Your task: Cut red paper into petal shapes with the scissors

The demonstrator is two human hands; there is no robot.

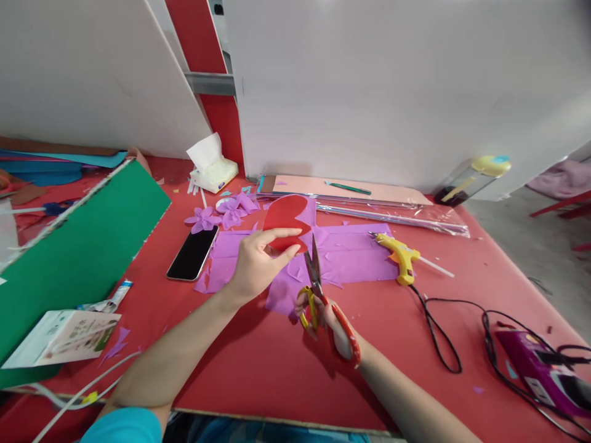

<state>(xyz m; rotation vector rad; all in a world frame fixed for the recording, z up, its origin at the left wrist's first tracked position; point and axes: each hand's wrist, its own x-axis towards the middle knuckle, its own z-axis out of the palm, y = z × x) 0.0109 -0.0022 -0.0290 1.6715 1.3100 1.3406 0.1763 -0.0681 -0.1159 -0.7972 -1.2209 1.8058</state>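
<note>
The person's left hand [257,263] pinches a red sheet [282,212] near its lower end, the thumb and fingers nearly meeting along its right side. The sheet rises from that grip and reaches away from the person, its longer direction running roughly straight ahead of the left hand. Its right edge curves in lobes with a notch between them, and that is the side turned toward the right hand [327,316].

The right hand is closed around the handles of the scissors [315,277], which have one yellow loop and one red. Their long axis runs from the right hand forward and slightly left, with the blades parted in a narrow V. The blade tips stand just right of the left hand's thumb and fingertips, beside the sheet's lower right edge; whether steel touches the sheet cannot be told. The sheet therefore lies ahead and to the left of the right hand, and the left hand is the nearer one, being on it.

Beyond and beneath both hands, purple pieces [362,249] spread over the red counter [263,375]. A phone [192,253] lies left of the left hand, and a yellow glue gun [402,255] lies to the right of the right hand and farther ahead.
</note>
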